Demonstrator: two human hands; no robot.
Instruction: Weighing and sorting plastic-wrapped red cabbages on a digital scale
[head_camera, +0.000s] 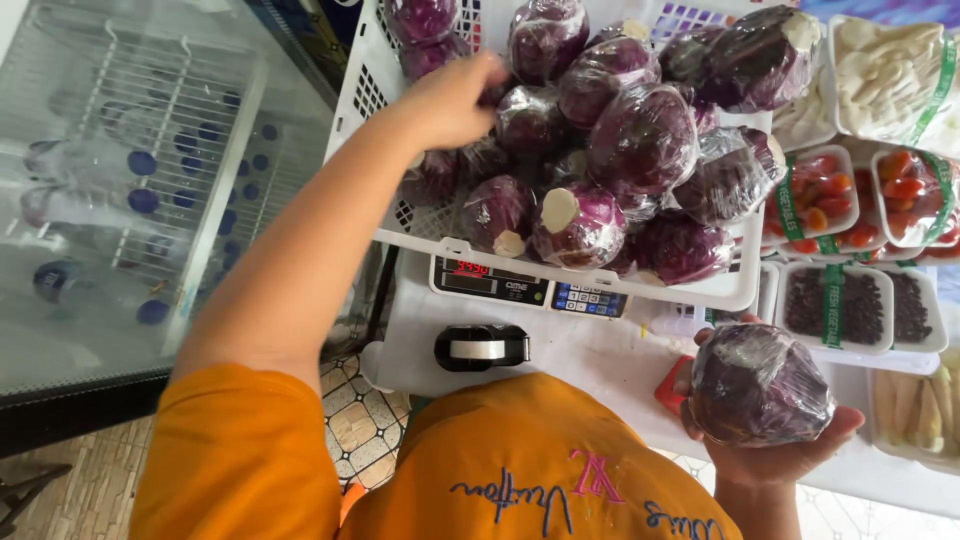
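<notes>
The left hand (450, 100) reaches into the white basket (420, 240), its grip curled on a wrapped cabbage (528, 120) in the pile; below the basket, the right hand (775, 455) cradles another cabbage (758, 385), grip open beneath it.

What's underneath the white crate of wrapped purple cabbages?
The white crate rests on a weighing scale; only its front display and keypad strip show. The platform is covered by the crate. A tape dispenser sits on the counter in front.
</notes>
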